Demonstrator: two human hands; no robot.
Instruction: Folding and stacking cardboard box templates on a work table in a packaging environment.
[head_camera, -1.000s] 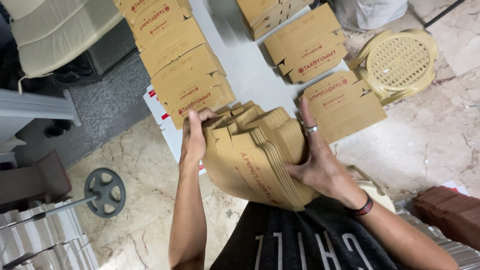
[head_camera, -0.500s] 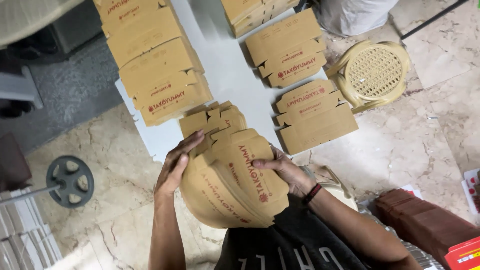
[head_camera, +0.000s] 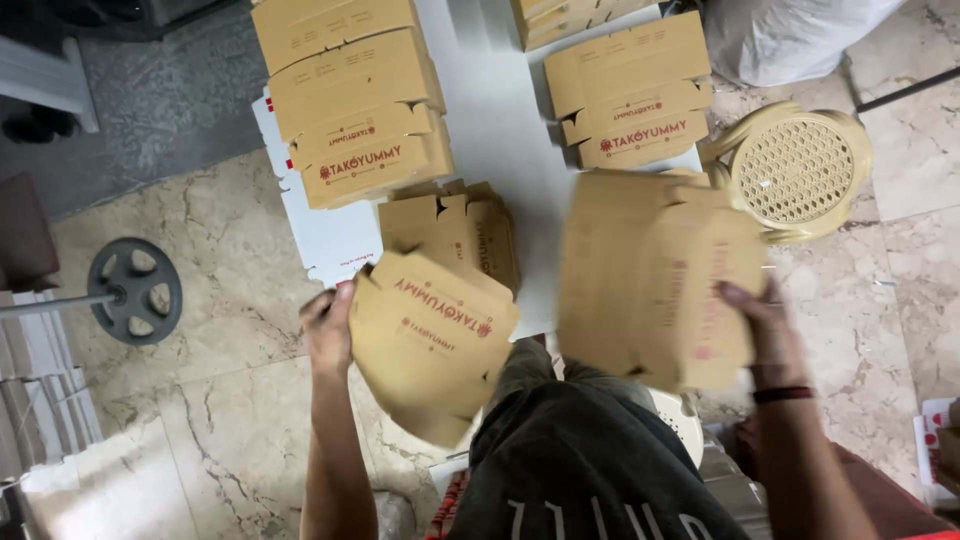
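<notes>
Two stacks of flat brown cardboard boxes are held apart over the near edge of a white desk (head_camera: 500, 110).

The left stack (head_camera: 432, 345) is gripped at its left edge by the left hand (head_camera: 328, 330), fingers curled around it. The right stack (head_camera: 650, 280), blurred, is clasped at its right side by the right hand (head_camera: 765, 325). More folded boxes (head_camera: 450, 225) lie on the desk between them, and a cream plastic stool (head_camera: 795, 170) is seen just beside the right stack.
</notes>
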